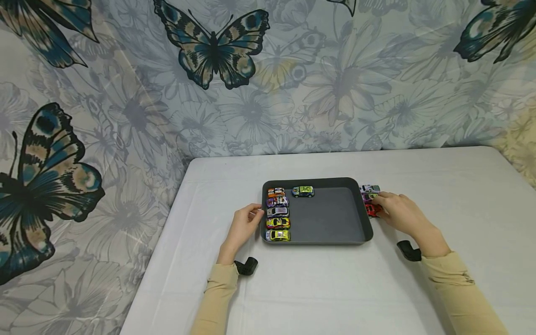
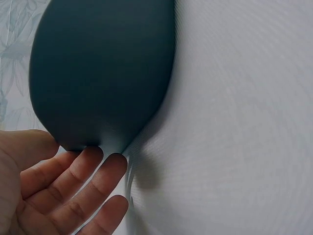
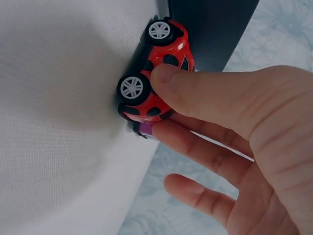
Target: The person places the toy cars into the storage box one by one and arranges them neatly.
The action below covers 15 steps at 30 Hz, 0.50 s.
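Observation:
A dark grey tray (image 1: 322, 214) lies on the table. My left hand (image 1: 246, 222) holds its left edge, with the thumb at the rim and fingertips against the outer wall in the left wrist view. Just outside the tray's right side, my right hand (image 1: 399, 213) pinches a red toy car (image 3: 171, 54); the thumb lies on its side and the fingers are partly hidden behind it. Beyond the red car sit a purple-and-green toy car (image 1: 368, 197) and a whitish toy car (image 1: 370, 188). The purple one barely shows under the fingers in the right wrist view.
Several toy cars line the tray's left side, among them an orange car (image 1: 276, 191), a silver car (image 1: 278, 212) and a yellow car (image 1: 278, 236). A green car (image 1: 303, 191) stands beside the top one. A white cloth (image 1: 318, 288) covers the table; butterfly-patterned fabric (image 1: 259, 116) hangs behind.

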Tool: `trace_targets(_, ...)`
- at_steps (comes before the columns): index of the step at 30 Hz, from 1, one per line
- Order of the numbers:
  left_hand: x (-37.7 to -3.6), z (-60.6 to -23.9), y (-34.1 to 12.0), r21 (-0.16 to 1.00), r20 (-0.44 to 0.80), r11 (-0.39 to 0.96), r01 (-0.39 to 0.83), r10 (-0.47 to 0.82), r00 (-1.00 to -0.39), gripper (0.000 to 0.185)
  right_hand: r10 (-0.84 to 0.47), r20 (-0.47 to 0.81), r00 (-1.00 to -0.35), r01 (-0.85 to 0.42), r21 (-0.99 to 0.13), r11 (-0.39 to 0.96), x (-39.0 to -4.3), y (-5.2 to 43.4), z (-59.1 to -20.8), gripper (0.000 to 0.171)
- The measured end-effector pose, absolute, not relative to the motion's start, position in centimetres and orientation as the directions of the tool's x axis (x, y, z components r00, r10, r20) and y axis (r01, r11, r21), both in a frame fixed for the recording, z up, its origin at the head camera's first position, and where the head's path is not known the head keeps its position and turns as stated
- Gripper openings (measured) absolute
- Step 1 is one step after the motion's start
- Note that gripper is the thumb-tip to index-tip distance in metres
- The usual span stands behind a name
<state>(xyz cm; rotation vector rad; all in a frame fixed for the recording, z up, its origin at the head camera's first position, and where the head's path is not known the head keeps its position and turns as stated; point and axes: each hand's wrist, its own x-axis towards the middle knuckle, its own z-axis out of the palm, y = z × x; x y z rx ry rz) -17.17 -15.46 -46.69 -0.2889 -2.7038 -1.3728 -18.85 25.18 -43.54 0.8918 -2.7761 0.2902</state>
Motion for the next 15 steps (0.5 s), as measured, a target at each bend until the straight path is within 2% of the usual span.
trace_targets(15,-17.21,-46.81,-15.42,0.785,0.174,0.581,0.214,0.125,-0.977,0.022,-0.543,0.270,-0.795,-0.583,-0.093,0.807,-18.61,25.45,-42.60,0.023)
